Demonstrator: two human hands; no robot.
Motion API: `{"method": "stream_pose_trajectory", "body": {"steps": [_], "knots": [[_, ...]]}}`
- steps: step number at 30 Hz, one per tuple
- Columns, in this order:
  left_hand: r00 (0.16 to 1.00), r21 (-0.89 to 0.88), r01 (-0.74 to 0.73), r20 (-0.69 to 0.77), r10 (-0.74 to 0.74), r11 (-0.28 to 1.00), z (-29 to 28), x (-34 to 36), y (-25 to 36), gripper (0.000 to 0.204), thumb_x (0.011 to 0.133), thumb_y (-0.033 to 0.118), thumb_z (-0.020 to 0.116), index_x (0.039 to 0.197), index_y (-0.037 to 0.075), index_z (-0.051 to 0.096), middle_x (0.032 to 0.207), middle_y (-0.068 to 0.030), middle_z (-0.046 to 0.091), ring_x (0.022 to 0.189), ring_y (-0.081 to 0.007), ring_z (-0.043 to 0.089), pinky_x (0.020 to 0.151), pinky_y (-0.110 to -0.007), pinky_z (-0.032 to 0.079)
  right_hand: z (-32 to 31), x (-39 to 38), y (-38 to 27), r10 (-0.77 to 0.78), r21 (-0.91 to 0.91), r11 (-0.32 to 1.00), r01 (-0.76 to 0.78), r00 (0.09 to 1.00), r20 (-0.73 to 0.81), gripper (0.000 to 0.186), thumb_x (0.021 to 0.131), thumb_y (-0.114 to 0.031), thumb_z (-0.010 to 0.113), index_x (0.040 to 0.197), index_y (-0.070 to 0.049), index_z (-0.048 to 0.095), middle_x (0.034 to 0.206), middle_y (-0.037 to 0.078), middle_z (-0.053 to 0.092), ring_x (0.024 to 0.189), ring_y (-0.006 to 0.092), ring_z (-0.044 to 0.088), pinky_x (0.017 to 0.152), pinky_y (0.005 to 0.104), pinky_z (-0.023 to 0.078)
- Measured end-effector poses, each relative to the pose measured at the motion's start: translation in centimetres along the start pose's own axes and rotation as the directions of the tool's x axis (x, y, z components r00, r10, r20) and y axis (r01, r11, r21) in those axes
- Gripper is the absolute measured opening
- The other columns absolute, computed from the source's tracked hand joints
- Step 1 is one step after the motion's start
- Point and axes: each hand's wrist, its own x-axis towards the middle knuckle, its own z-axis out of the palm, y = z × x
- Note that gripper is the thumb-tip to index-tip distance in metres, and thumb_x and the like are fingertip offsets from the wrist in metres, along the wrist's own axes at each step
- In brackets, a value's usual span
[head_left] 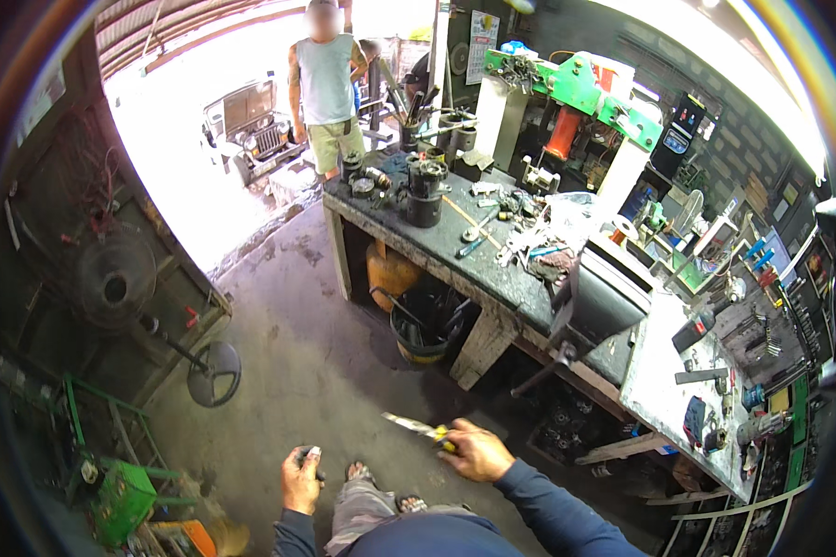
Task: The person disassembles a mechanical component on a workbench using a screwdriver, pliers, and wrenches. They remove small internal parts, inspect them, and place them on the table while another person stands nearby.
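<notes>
Low in the middle, my right hand [474, 453] grips a yellow-and-black handled tool [444, 436] whose long, pale metal blade [404, 422] points left. Just left of centre at the bottom, my left hand [301, 478] is closed on a small dark object [308, 461] with a light tip; it is too small to tell what it is. The two hands are apart, held over the concrete floor [260, 390] and my sandalled feet [360, 472].
A cluttered workbench [404, 232] with a large bench vise [594, 306] runs to the right, a bucket [413, 343] beneath it. A green press [585, 93] stands behind. A person [325, 79] stands by the open doorway. A floor fan [116, 278] and green frame [121, 492] are left.
</notes>
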Motion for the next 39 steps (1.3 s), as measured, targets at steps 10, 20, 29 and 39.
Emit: {"method": "stream_pose_trajectory", "body": {"steps": [10,20,29,39], "knots": [[0.872,0.255,-0.227,0.483,0.080,0.940,6.6,25.8,7.3,0.028,0.097,0.022,0.079,0.113,-0.002,0.075,0.102,-0.0133,0.080,0.094,-0.0212,0.073,0.089,-0.037,0.057,-14.5,16.7,5.3,0.305,-0.012,0.930,-0.368,0.786,-0.538,0.030,0.088,-0.026,0.082,0.102,-0.001,0.075,0.107,0.020,0.064,0.104,0.0427,0.066,0.089,0.0502,0.055],[0.641,0.204,-0.615,0.693,0.331,0.762,17.5,43.1,26.9,0.038,0.099,0.028,0.079,0.121,-0.001,0.070,0.113,-0.0178,0.075,0.096,-0.0287,0.075,0.083,-0.039,0.060,-28.1,33.9,5.5,0.285,-0.374,0.662,-0.649,0.680,-0.675,0.030,0.089,-0.034,0.082,0.106,-0.010,0.076,0.118,0.014,0.065,0.115,0.0379,0.061,0.094,0.0558,0.049],[0.432,0.075,-0.864,0.619,0.656,0.498,30.9,49.5,36.8,0.043,0.091,0.022,0.083,0.126,0.001,0.068,0.123,-0.0183,0.067,0.118,-0.0382,0.065,0.105,-0.045,0.053,-31.8,45.6,9.3,0.342,-0.479,0.571,-0.666,0.724,-0.599,0.032,0.088,-0.035,0.081,0.110,-0.012,0.079,0.132,0.017,0.068,0.127,0.0385,0.060,0.101,0.0579,0.047],[0.241,0.039,-0.951,0.718,0.653,0.308,39.9,58.2,41.7,0.071,0.080,0.034,0.092,0.139,0.004,0.065,0.141,-0.0199,0.062,0.136,-0.0413,0.055,0.117,-0.051,0.043,-32.0,49.1,8.2,0.460,-0.442,0.560,-0.701,0.706,-0.538,0.025,0.089,-0.030,0.079,0.103,-0.010,0.079,0.130,0.016,0.067,0.117,0.0374,0.061,0.098,0.0592,0.046]]}}
